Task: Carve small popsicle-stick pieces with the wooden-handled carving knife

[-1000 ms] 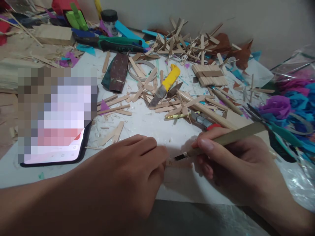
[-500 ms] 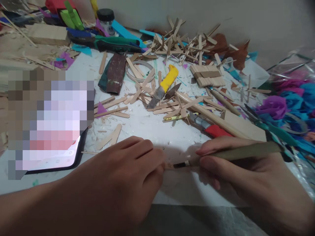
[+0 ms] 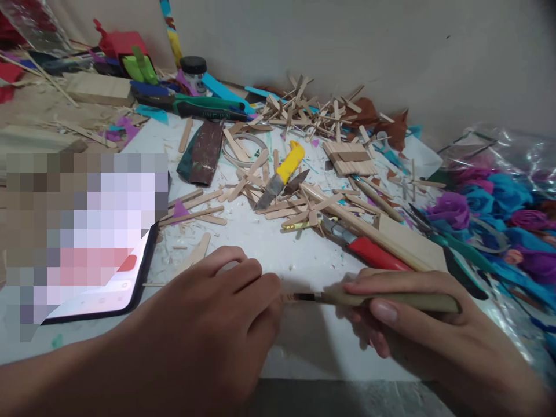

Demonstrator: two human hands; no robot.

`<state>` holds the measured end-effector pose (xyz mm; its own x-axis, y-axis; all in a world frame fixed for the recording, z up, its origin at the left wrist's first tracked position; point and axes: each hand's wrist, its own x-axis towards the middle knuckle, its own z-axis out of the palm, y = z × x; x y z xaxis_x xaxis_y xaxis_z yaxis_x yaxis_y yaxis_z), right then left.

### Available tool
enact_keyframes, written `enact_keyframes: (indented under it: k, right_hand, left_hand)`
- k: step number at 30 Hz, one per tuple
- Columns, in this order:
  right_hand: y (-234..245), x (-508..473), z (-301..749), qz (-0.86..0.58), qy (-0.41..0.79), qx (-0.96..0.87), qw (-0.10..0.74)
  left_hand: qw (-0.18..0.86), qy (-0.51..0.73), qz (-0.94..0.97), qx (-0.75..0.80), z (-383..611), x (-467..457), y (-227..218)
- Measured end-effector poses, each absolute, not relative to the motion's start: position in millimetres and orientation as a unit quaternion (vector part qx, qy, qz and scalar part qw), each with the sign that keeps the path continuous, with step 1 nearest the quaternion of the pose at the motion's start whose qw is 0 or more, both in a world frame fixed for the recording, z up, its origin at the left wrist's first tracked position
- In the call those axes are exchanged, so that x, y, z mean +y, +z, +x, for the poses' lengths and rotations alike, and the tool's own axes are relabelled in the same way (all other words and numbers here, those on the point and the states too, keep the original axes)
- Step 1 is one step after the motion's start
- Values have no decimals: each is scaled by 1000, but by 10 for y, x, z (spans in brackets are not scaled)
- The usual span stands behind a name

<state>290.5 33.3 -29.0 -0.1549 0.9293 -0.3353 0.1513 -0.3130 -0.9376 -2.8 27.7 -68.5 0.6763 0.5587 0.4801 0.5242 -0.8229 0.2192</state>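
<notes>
a plain grey wall (image 3: 347, 46) (in dim light) behind a white work surface (image 3: 256, 237)

An olive-handled, dark-bladed tool (image 3: 417, 302) points to nine o'clock, its tip at a faintly marked wooden stick (image 3: 288, 297), mostly hidden

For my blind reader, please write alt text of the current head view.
The right hand holds an olive-handled tool, its dark tip pointing toward the left hand, over a white surface. Behind lie craft sticks and a yellow-handled knife; a phone is at left.
</notes>
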Motion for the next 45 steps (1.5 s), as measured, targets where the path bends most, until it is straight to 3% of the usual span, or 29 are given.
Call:
enact_keyframes:
  k: [7,12,19,28,34,45]
  right_hand:
    - [-257,323,2919,-658,519,-471,276]
    - [-270,347,2957,-650,476,-536,252]
    - [-351,447,3102,-574,490,-615,227]
    - [-319,426,2996,-574,529,-587,215]
    - [-266,386,2960,-640,528,-505,239]
    - [-221,412,2991,-625,541,-463,319]
  left_hand:
    - [49,258,916,303,-42,262,-616]
    - [63,262,914,303,-27,268,-629]
    - [74,255,916,300,-44,253,-649]
    - [60,259,919,289,-40,269,-653]
    - [72,260,918,290,-55,268,-660]
    - [65,261,919,288,-31,268,-656]
